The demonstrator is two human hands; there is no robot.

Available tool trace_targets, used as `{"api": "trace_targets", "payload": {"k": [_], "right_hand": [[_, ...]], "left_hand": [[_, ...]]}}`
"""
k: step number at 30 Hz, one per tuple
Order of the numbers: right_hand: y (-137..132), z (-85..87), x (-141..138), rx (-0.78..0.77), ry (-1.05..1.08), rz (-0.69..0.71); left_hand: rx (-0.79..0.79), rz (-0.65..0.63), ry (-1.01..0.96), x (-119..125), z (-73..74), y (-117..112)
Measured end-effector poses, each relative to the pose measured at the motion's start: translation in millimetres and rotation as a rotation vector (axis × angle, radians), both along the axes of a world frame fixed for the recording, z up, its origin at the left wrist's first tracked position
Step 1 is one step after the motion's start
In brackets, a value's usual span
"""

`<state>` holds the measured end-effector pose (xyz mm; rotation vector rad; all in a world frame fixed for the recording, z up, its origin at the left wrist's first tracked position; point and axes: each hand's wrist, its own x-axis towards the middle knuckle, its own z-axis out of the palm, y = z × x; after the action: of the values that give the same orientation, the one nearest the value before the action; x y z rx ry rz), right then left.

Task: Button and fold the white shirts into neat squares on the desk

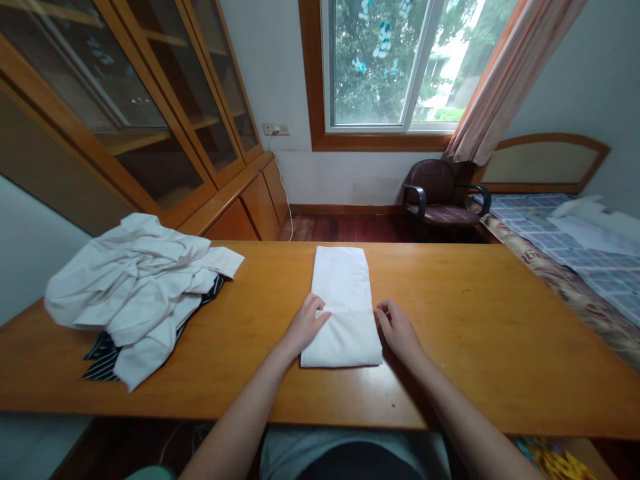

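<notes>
A white cloth (344,280) lies folded into a long, narrow rectangle on the wooden table, its near part doubled over so that a fold edge runs across the middle. My left hand (306,325) is at the cloth's left side, thumb on top by that fold edge and fingers bent around it. Just off the right edge, my right hand (399,328) rests near the table with loosely curled fingers and nothing visible in it. Whether its fingertips touch the cloth is hard to see.
A crumpled heap of white cloth (145,273) covers the table's left part, with dark striped fabric (105,357) under it. The wooden table (480,333) extends right. Beyond its far edge stand a glass-door cabinet (220,193), an armchair (435,190) and a bed (590,247).
</notes>
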<state>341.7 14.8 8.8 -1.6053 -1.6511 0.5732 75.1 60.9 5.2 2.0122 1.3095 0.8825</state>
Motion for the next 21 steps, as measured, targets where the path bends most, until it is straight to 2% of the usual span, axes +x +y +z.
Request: {"api": "trace_targets", "payload": {"k": [4, 7, 10, 15, 18, 21], "right_hand": [[-10, 18.5, -15, 0.235, -0.146, 0.038], [-20, 28.3, -36, 0.339, -0.279, 0.258], [-26, 24.1, -53, 0.330, -0.431, 0.458], [-24, 2.3, -56, 0.184, -0.547, 0.429], [-23, -5.3, -48, 0.141, -0.545, 0.415], [-27, -10.2, -39, 0.112, -0.544, 0.379]], "left_hand": [[0.007, 0.032, 0.008, 5, -3.3, 0], [0.047, 0.039, 0.015, 7, -5.6, -1], [0.115, 0.033, 0.065, 7, -5.7, -3], [0.235, 0.026, 0.261, 3, -4.6, -6], [0.283, 0.095, 0.326, -2, -7.0, -5], [0.256, 0.165, 0.343, -6, -11.0, 0]]}}
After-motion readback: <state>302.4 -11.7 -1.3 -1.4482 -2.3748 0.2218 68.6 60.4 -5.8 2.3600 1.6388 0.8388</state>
